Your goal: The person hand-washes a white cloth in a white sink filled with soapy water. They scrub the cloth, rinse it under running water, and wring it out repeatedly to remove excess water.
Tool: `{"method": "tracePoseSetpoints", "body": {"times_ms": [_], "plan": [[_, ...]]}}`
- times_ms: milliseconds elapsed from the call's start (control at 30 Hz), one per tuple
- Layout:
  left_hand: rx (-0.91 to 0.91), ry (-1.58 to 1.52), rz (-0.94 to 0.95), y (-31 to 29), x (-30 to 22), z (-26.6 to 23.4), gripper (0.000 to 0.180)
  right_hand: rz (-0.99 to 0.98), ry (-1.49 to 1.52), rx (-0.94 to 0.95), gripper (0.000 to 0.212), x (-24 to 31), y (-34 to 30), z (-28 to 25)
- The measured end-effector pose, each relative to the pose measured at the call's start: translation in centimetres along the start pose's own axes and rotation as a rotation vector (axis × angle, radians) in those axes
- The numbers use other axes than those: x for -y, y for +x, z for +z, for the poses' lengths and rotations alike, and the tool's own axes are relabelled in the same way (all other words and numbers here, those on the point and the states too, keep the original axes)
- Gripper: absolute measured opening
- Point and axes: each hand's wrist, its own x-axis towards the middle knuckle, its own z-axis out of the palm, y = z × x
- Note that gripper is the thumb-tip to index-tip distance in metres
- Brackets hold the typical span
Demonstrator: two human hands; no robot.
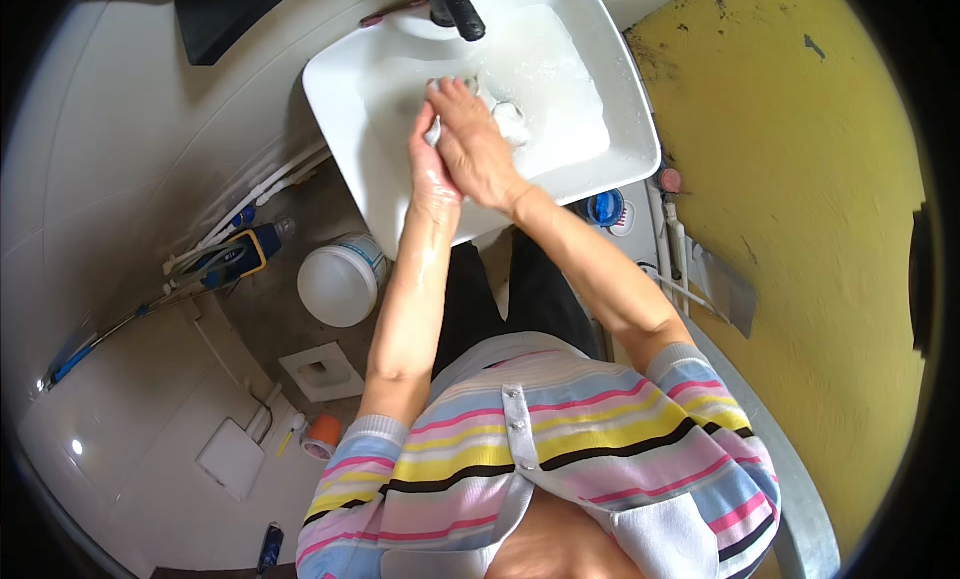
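Both your hands press closed around what looks like white cloth, the right hand lying over the left hand, over the sink; a white fold sits just right of them. Rub with short, even strokes, low down to limit splashing, turning the cloth between strokes.

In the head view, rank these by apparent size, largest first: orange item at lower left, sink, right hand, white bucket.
1. Sink
2. White bucket and right hand: too alike to rank
3. Orange item
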Motion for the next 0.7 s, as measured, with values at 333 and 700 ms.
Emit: {"method": "tracePoseSetpoints", "body": {"times_ms": [333, 700], "plan": [[0.020, 0.221, 0.099, 0.0, 1.1, -0.1, 0.055, -0.008, 0.013, -0.069, 0.045, -1.0, 0.5, 0.0], [-0.023, 0.174, -0.041, -2.2, -1.8, 3.0, 0.044, 0.899, 1.028, -0.318, 0.055, -7.7, 3.2, -5.5]]}}
